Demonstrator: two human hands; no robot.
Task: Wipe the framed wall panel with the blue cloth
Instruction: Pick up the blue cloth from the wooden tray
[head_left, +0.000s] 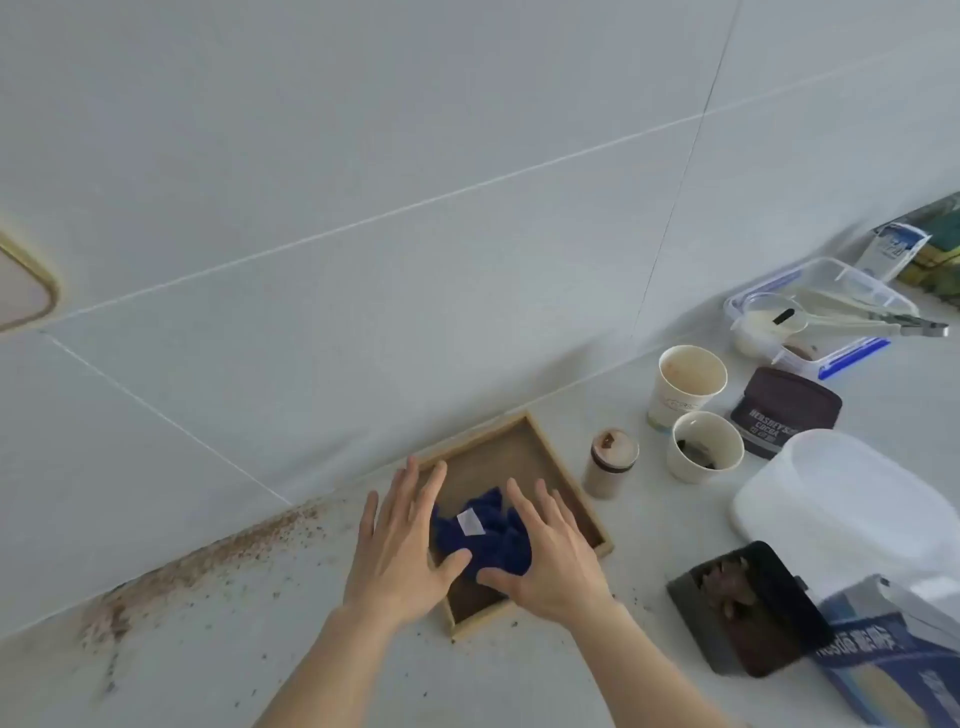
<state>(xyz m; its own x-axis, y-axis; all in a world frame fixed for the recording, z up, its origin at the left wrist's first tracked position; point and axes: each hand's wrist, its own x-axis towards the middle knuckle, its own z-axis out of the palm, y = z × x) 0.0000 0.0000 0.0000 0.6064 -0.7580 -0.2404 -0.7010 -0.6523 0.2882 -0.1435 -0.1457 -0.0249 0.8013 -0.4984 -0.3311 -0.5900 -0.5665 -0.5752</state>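
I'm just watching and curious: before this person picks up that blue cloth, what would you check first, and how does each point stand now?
1. Blue cloth within reach, bunched in the wooden tray: ok.
2. Left hand and right hand flank the cloth, fingers spread, nothing gripped: ok.
3. Small jar stands clear of the tray: ok.
4. Gold-framed panel on the wall, mostly out of frame: cannot tell its state.
5. Brown powder along the wall base: not ok.

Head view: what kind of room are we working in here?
Most likely a kitchen counter against a tiled wall: used paper cups, a cocoa tin and a clear food container stand on it, with brown powder spilled along the wall edge.
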